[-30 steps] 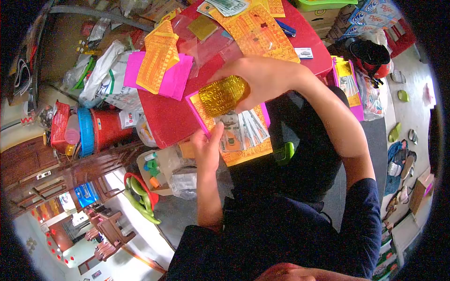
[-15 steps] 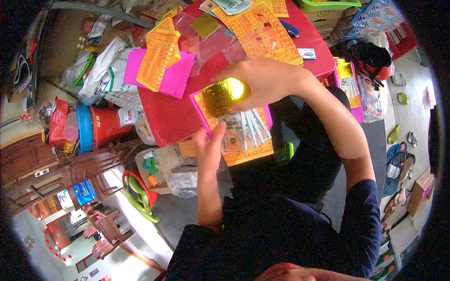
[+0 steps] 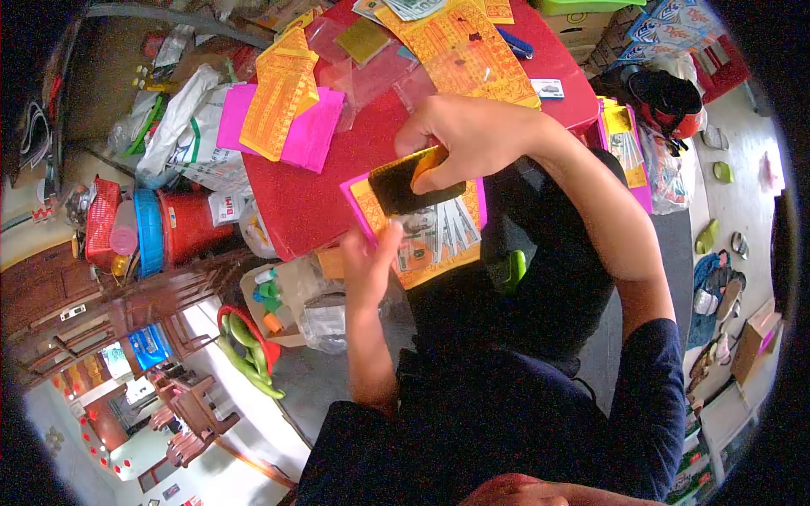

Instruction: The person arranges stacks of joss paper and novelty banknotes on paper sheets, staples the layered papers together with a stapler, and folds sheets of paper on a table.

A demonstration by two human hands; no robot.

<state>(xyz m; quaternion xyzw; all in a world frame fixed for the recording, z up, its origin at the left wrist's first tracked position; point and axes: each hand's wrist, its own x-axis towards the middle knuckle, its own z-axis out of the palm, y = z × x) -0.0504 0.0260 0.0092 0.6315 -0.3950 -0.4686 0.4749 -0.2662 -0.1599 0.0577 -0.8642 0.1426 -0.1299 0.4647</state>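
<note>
My left hand [image 3: 369,266] grips the left edge of a paper bundle, thumb on top. The bundle has a pink sheet [image 3: 356,202] at the bottom, orange printed paper [image 3: 422,274] over it, and fanned banknote-like papers [image 3: 443,232] on top. My right hand [image 3: 485,139] pinches a gold foil sheet [image 3: 396,187] between thumb and fingers, just above the bundle's upper part. The foil is tilted and looks dark on the side facing me. Whether its lower edge touches the banknotes, I cannot tell.
The red table [image 3: 295,207] carries orange printed papers [image 3: 464,55], pink sheets [image 3: 312,143], a gold square [image 3: 363,42] and clear plastic wrappers. A similar bundle [image 3: 624,148] lies at the right. Below the table's left edge stands a box [image 3: 274,308] of small items, near a red bucket [image 3: 190,223].
The gold foil sheet has tilted from bright and facing up to dark and slanted. My right hand has turned, its thumb now showing over the foil. The bundle has shifted slightly upward.
</note>
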